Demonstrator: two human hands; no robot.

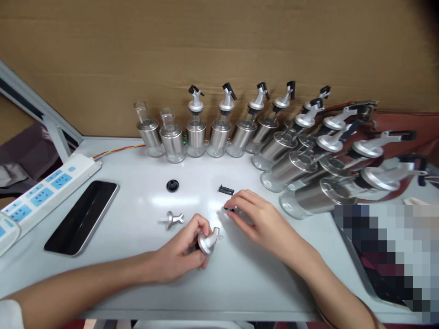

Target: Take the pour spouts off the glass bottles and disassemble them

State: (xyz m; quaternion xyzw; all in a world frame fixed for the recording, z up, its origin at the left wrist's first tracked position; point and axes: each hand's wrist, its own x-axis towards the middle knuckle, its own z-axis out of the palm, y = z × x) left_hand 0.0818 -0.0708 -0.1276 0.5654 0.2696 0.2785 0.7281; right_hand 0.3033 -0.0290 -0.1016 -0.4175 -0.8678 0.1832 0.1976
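Note:
My left hand is closed around a silver pourer spout with a dark base, its nozzle pointing up and right. My right hand is above the table, thumb and fingertips closing on a small black part, mostly covered by the fingers. Just beyond those fingertips lies a black flip lever. A second silver spout, with a pale tube, lies left of my left hand. Farther back is a round black rubber stopper.
Two bottles without spouts stand at the back left. Several steel-and-glass bottles with spouts continue along the back and right. A phone and a power strip lie at left. A cardboard wall rises behind.

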